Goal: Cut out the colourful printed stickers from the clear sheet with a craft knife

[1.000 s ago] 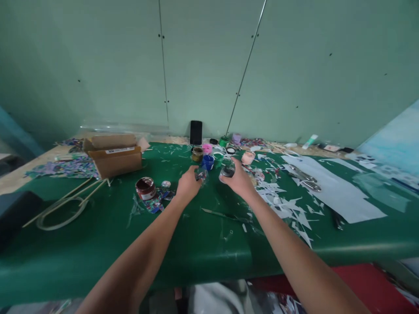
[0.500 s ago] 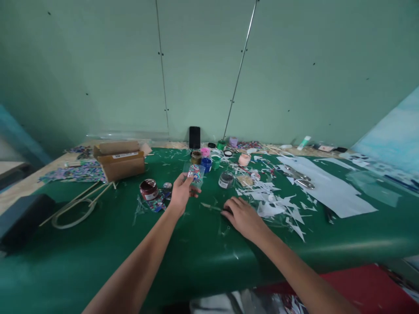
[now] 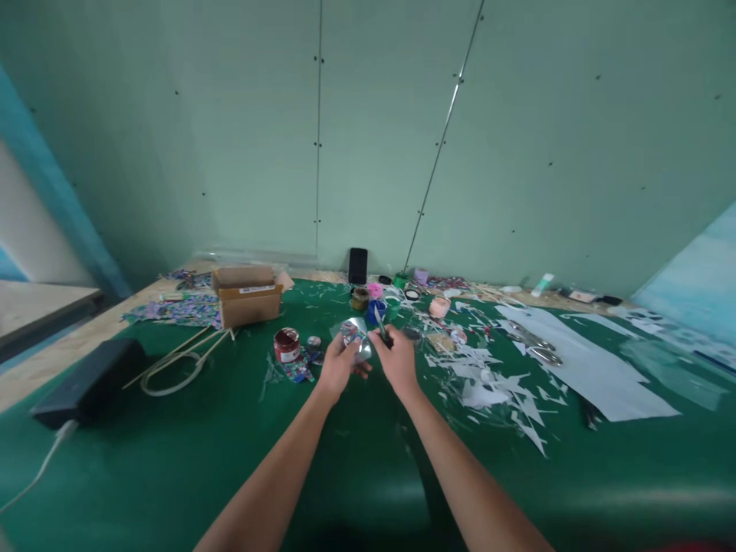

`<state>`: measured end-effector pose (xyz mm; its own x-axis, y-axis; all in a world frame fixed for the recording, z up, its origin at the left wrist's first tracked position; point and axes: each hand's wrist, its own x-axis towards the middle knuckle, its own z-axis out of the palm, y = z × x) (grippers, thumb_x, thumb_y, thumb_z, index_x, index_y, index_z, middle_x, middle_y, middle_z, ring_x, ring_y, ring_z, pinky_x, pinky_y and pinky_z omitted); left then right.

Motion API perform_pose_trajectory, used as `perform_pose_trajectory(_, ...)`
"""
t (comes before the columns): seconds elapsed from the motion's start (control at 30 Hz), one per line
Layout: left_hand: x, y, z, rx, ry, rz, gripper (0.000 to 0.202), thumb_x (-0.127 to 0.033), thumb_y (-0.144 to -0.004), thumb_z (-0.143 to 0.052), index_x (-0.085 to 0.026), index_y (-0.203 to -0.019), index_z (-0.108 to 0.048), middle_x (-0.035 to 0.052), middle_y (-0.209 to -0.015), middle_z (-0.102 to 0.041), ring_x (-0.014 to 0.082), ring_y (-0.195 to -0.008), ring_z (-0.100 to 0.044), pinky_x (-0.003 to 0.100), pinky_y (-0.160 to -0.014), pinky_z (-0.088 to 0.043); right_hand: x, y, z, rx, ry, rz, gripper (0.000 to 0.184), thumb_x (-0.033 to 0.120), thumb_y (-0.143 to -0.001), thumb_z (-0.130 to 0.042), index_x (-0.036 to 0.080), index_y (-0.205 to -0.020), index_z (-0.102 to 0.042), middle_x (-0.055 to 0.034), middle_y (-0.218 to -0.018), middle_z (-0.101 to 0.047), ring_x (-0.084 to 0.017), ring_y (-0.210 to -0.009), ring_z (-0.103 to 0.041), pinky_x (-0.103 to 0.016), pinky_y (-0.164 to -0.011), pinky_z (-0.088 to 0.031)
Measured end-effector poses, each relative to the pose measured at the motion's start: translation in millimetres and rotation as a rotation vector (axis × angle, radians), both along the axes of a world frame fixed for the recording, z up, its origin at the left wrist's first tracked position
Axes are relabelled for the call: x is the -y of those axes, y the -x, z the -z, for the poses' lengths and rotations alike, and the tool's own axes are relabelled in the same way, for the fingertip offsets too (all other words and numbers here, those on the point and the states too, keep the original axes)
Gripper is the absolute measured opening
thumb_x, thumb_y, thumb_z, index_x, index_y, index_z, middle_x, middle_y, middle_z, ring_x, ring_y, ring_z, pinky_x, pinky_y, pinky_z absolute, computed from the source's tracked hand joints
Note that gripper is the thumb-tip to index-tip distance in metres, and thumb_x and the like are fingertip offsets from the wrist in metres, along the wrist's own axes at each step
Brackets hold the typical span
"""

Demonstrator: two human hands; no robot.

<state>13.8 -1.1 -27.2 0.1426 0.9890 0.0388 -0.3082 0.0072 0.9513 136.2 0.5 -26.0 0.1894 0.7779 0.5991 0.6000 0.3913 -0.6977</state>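
Note:
My left hand (image 3: 335, 371) is closed on a small clear plastic sheet (image 3: 364, 351), which carries a multicoloured patterned piece and shines with reflected light. Just to its right, my right hand (image 3: 401, 363) grips a craft knife (image 3: 378, 317), its slim pale blade pointing up and away from me. The blade is close to the sheet's right edge; I cannot tell whether they touch. An open jar of dark red paint (image 3: 287, 346) stands left of my left hand, above some patterned scraps (image 3: 297, 370). Beyond both hands is a blue paint jar (image 3: 376, 310).
White paper scraps (image 3: 486, 392) litter the right side, with scissors (image 3: 534, 345) on a large white sheet (image 3: 609, 383). On the left are a cardboard box (image 3: 250, 307), a coiled tube (image 3: 172, 383) and a black power adapter (image 3: 89, 383). A phone (image 3: 357, 266) leans against the wall.
My right hand has picked up the craft knife from the table and brought it up beside the plastic sheet. The sheet in my left hand is now lower and tilted. The view has shifted.

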Motion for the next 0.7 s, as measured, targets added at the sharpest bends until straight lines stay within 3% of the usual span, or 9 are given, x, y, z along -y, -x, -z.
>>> perform_pose_trajectory(0.1,-4.5,-0.8,6.3,-0.042,0.026,-0.014,0.021,-0.032,-0.095,-0.057,-0.013,-0.103,-0.06,-0.0013,-0.076,-0.062,0.0072,-0.052,-0.055,0.019,-0.044,-0.048,2.4,-0.3,6.5,-0.023,-0.018,0.036,0.032,0.049,-0.084,-0.043,0.022,-0.068,-0.049,0.0038,-0.056,-0.051,-0.014,-0.055,-0.049,-0.023,-0.056,-0.04)
perform_pose_trajectory(0.27,-9.7,2.4,10.3,-0.075,0.012,-0.093,0.024,-0.032,-0.095,-0.056,-0.014,-0.11,-0.059,0.0024,-0.089,-0.064,0.0101,-0.063,-0.06,0.024,-0.053,-0.052,7.5,-16.6,13.2,0.018,0.059,0.154,0.023,0.039,-0.084,-0.04,0.023,-0.068,-0.046,0.0054,-0.054,-0.045,-0.014,-0.053,-0.046,-0.023,-0.056,-0.038)
perform_pose_trajectory(0.57,-11.0,8.9,9.5,-0.162,-0.031,-0.109,0.024,-0.031,-0.093,-0.06,-0.014,-0.109,-0.061,0.0052,-0.099,-0.065,0.0149,-0.078,-0.064,0.031,-0.066,-0.057,9.8,-19.3,8.7,0.284,0.365,0.27,0.021,0.029,-0.089,-0.054,0.019,-0.073,-0.064,-0.0053,-0.065,-0.066,-0.018,-0.064,-0.064,-0.025,-0.057,-0.039)
perform_pose_trajectory(0.7,-9.7,8.6,8.8,-0.184,-0.018,-0.073,0.026,-0.032,-0.093,-0.06,-0.014,-0.111,-0.061,0.0062,-0.103,-0.065,0.0163,-0.082,-0.065,0.033,-0.069,-0.057,14.0,-18.5,4.0,0.352,0.418,0.267,0.018,0.029,-0.094,-0.051,0.021,-0.097,-0.066,-0.0064,-0.08,-0.073,-0.02,-0.076,-0.069,-0.024,-0.06,-0.041)
